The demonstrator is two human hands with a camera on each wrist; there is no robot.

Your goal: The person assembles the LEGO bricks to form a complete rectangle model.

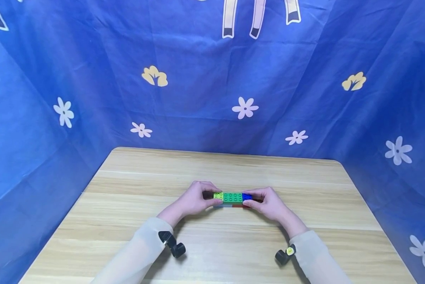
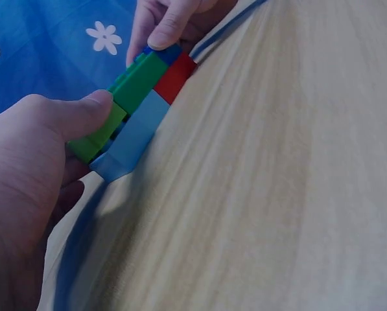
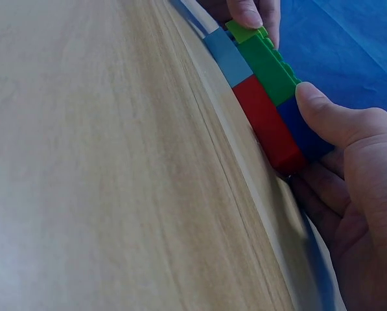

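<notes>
A two-layer row of toy building bricks lies across the middle of the table between both hands. On top sit a lime brick (image 1: 218,195) at the left, a longer green brick (image 1: 233,197) in the centre and a dark blue brick (image 3: 304,129) at the right. Below them are a light blue brick (image 2: 131,139) and a red brick (image 3: 268,123). My left hand (image 1: 195,199) pinches the lime brick between thumb and fingers. A narrow dark gap shows under that brick in the left wrist view. My right hand (image 1: 270,203) pinches the dark blue brick from the other end.
The wood-grain table (image 1: 219,244) has rounded far corners. Blue cloth (image 1: 198,102) with flower prints hangs behind it and along both sides. Black wrist cameras (image 1: 172,244) are worn over the pale sleeves (image 1: 137,248).
</notes>
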